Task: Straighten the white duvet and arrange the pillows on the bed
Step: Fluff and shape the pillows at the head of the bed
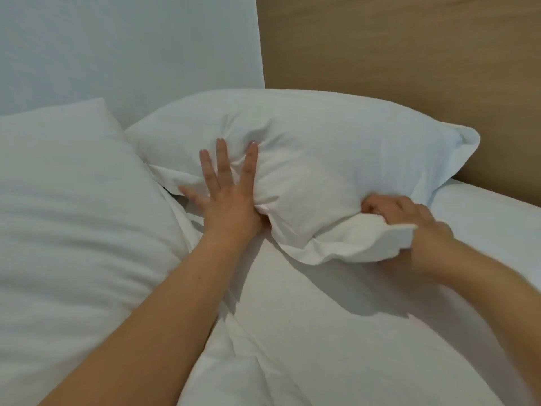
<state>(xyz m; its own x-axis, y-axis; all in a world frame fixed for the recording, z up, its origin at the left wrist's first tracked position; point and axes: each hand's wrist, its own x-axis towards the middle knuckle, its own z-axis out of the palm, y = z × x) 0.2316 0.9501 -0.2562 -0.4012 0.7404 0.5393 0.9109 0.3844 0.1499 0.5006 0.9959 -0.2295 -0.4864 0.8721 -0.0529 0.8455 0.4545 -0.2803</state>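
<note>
a: where does the plump white cotton pillow point(307, 159) sit?

b: at the head of the bed, its far edge against the tan wooden headboard point(395, 54), lying on the white sheet point(483, 218). its near right corner is bunched up and lifted a little.

a: and the person's hands?

b: the left hand point(225, 194) lies flat on the pillow's near left part, fingers straight and spread, the palm pressing a dent into the filling. it grips nothing. the right hand point(401, 218) has its fingers curled round the pillow's near right corner, a flap of the case sticking out past the wrist. that hand is somewhat blurred.

a: the second pillow?

b: a large white pillow point(73, 215) fills the left side, tilted, with its upper corner near the pale wall point(117, 48). its right edge overlaps the flange of the first pillow, just beside the left hand's little finger.

a: the duvet?

b: the rumpled white duvet point(307, 347) spreads across the foreground under both bare forearms, creased in folds between them. whether it reaches up under the pillows cannot be told.
</note>
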